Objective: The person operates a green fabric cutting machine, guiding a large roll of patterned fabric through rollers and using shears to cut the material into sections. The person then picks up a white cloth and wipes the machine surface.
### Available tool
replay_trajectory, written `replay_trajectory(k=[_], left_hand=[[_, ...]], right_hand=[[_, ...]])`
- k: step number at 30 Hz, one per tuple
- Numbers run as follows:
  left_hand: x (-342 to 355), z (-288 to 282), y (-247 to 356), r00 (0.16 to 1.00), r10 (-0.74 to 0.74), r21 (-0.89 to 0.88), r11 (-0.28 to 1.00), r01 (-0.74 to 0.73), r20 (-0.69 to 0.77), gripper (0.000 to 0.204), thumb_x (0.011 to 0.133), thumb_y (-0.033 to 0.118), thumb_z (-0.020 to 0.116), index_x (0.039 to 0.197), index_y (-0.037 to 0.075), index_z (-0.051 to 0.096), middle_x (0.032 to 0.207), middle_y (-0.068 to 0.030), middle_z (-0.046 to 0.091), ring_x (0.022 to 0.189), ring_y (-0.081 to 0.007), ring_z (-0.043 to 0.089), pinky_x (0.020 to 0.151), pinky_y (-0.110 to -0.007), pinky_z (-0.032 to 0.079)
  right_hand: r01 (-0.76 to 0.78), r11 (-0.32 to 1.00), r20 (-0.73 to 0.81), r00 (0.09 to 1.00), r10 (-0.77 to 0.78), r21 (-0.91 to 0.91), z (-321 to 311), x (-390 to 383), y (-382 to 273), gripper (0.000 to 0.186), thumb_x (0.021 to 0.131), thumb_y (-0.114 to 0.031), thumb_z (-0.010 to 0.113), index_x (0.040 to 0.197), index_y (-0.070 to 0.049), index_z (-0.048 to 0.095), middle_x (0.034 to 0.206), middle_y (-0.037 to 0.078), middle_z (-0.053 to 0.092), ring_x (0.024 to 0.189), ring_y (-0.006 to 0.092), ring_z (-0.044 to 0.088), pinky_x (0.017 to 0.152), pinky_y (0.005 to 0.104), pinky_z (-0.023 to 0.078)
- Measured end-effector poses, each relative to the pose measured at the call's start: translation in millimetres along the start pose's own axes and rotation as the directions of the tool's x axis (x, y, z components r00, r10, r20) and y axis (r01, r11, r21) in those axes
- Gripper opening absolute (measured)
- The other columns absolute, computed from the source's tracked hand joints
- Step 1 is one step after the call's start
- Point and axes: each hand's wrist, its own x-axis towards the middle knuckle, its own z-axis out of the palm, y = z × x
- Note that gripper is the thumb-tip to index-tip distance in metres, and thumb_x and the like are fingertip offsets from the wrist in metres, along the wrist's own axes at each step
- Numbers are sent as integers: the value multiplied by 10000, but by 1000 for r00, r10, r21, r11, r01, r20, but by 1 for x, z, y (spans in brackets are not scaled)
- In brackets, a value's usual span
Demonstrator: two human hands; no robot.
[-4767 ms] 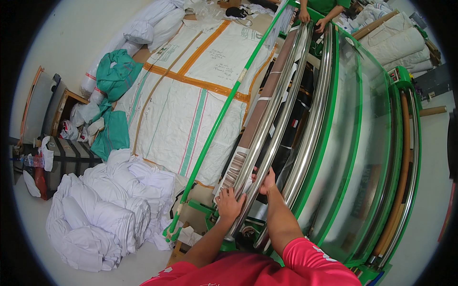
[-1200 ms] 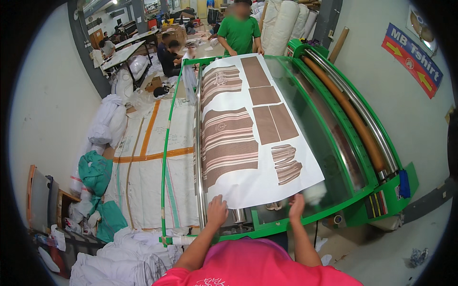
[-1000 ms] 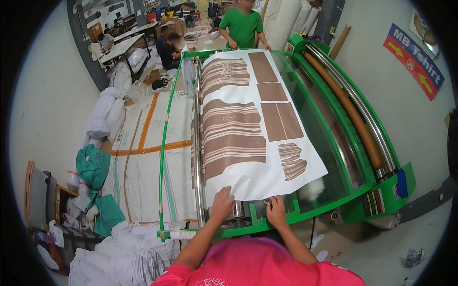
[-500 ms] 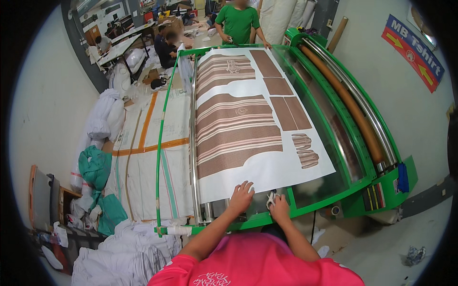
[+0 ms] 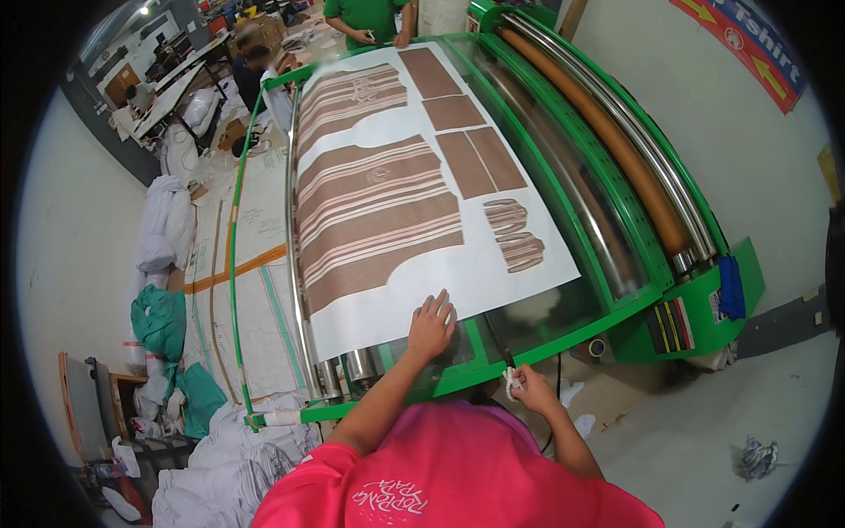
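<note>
My left hand (image 5: 431, 327) lies with fingers stretched out on the near edge of a large white sheet (image 5: 370, 321). Brown, striped garment shapes (image 5: 378, 220) are printed across it. In my right hand (image 5: 534, 390) is a pair of scissors (image 5: 510, 380) with pale handles, held at the near rail. Their dark blades point away from me, over the glassy bed and apart from the sheet. The sheet is spread on a green-framed roller machine (image 5: 581, 332). At the far end, a person in a green shirt (image 5: 363, 12) has one hand at the sheet's edge.
Metal rollers (image 5: 359, 363) run along the machine's left side, beside a thin green bar (image 5: 234, 264). On the right is a long brown roller (image 5: 607, 141). White cloth heaps (image 5: 238, 466) lie at the lower left. A dark cable (image 5: 556, 396) hangs near my right arm.
My right hand has drawn the scissors back from the sheet's edge, toward me. My left hand still rests at the near edge. The whole view has shifted, and the machine sits further left and higher.
</note>
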Motion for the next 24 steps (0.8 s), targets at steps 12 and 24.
replay_trajectory(k=[12,24], left_hand=[[55,45,75,985,-159,64,986,155,66,642,951,363,810,1521,141,615,1634,-167,495,1499,-513,431,1136,-642,440],[88,62,123,965,-257,80,964,252,52,767,881,372,893,1498,77,545,1586,-203,498,1506,-477,424,1162,-599,455]], right_hand=[[-138,878,230,973,32,459,-51,-11,108,613,1071,-328,799,1534,-27,532,992,29,678,874,109,621,806,326,522],[-336,768,389,913,123,545,-79,68,46,555,1057,-603,748,1197,-76,645,736,-25,582,604,80,541,557,277,450]])
